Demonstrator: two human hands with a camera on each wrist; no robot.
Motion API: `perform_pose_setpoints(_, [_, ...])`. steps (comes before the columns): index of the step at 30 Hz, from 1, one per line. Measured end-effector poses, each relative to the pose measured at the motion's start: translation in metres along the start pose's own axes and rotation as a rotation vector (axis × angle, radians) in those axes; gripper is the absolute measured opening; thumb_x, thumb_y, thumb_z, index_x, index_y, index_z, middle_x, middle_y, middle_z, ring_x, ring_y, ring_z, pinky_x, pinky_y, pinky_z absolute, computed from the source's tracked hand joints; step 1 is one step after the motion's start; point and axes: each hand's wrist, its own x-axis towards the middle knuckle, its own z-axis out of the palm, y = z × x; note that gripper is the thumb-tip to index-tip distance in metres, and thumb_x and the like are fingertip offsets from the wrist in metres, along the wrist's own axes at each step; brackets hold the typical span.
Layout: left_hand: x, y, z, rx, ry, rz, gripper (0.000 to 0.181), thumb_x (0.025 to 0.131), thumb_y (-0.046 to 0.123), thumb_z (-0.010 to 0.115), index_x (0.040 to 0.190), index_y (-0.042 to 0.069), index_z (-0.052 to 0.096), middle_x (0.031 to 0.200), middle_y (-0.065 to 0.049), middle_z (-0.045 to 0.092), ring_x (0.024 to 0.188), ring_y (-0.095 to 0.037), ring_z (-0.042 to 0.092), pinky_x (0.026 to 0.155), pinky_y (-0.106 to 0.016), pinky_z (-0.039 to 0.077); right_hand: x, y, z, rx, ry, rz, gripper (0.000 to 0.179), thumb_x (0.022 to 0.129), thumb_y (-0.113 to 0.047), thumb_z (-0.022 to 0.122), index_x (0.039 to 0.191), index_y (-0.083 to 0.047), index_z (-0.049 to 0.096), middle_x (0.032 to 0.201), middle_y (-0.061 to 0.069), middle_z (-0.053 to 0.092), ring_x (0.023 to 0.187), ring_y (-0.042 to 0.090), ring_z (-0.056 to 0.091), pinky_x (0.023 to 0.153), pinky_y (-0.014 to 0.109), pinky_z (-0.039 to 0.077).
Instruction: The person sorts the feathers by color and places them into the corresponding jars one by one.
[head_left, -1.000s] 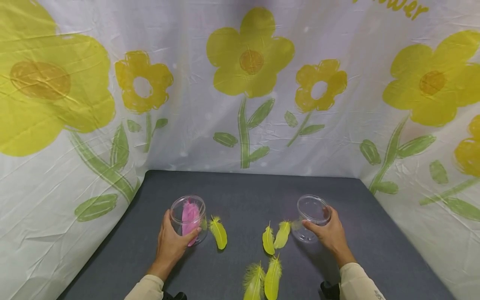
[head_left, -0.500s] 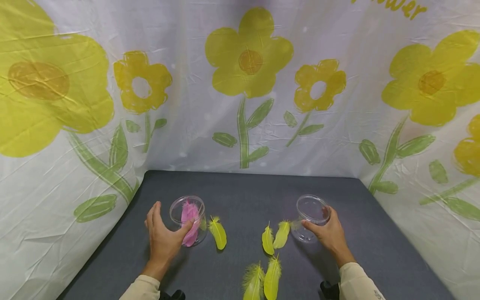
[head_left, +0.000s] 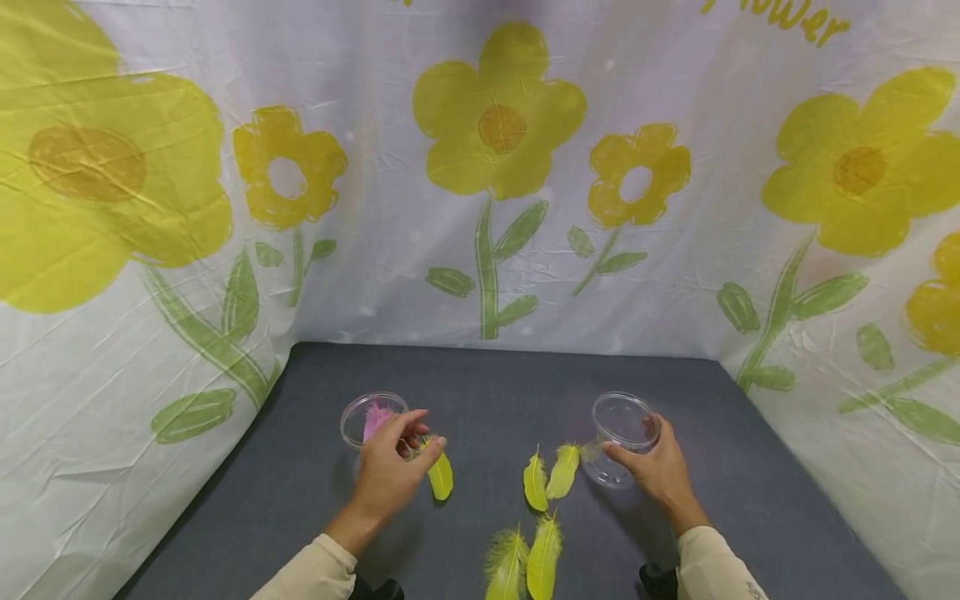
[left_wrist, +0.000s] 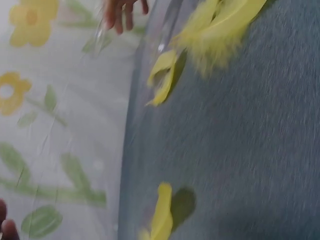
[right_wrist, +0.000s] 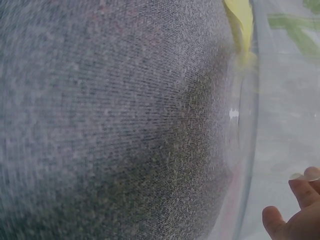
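Observation:
In the head view my left hand (head_left: 397, 467) hovers over a yellow feather (head_left: 441, 477), its fingers loosely bent and thumb apart, with nothing held. It partly hides a clear plastic cup (head_left: 349, 435) with a pink feather (head_left: 374, 419) inside. In the left wrist view, that yellow feather (left_wrist: 162, 212) lies on the table, away from the fingertips (left_wrist: 9, 231) at the edge. On the right side, my right hand (head_left: 663, 471) grips a second clear plastic cup (head_left: 618, 437) by its side; no feather shows in it.
Two yellow feathers (head_left: 536, 482) lie just left of the right cup, and two more yellow feathers (head_left: 544, 554) lie nearer the front. All sit on a dark grey table (head_left: 480, 392), enclosed by a white flower-printed cloth (head_left: 360, 250) at the back and sides.
My left hand has let go of the cup with the pink feather, drawn back to the left, then swung right over the yellow feather beside it. My right hand stays on its cup.

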Motion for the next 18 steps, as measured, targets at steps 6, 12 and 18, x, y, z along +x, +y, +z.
perform_pose_setpoints(6, [-0.005, 0.002, 0.025, -0.042, -0.256, -0.169, 0.030, 0.083, 0.014, 0.076, 0.108, 0.001, 0.066, 0.086, 0.000, 0.062, 0.071, -0.014, 0.055, 0.061, -0.027, 0.047, 0.001, 0.000, 0.001, 0.000, -0.002, 0.005, 0.111, 0.076, -0.043, 0.081, 0.149, 0.006, 0.013, 0.146, 0.030, 0.029, 0.129, 0.046, 0.033, 0.102, 0.060, 0.028])
perform_pose_setpoints(12, [-0.009, 0.001, 0.044, -0.073, -0.515, -0.337, 0.033, 0.087, 0.024, 0.072, 0.109, 0.001, 0.065, 0.087, 0.000, 0.059, 0.072, -0.015, 0.055, 0.061, -0.031, 0.047, 0.000, -0.001, 0.000, -0.003, -0.009, 0.011, 0.111, 0.076, -0.043, 0.081, 0.148, 0.007, 0.013, 0.147, 0.030, 0.029, 0.130, 0.046, 0.032, 0.103, 0.060, 0.028])
perform_pose_setpoints(18, [-0.012, 0.005, 0.061, -0.099, -0.659, -0.436, 0.033, 0.087, 0.019, 0.073, 0.110, -0.003, 0.064, 0.087, -0.003, 0.057, 0.073, -0.018, 0.055, 0.062, -0.037, 0.047, 0.000, 0.000, -0.001, 0.001, -0.008, 0.009, 0.111, 0.076, -0.044, 0.081, 0.149, 0.006, 0.012, 0.147, 0.029, 0.029, 0.130, 0.045, 0.032, 0.103, 0.059, 0.028])
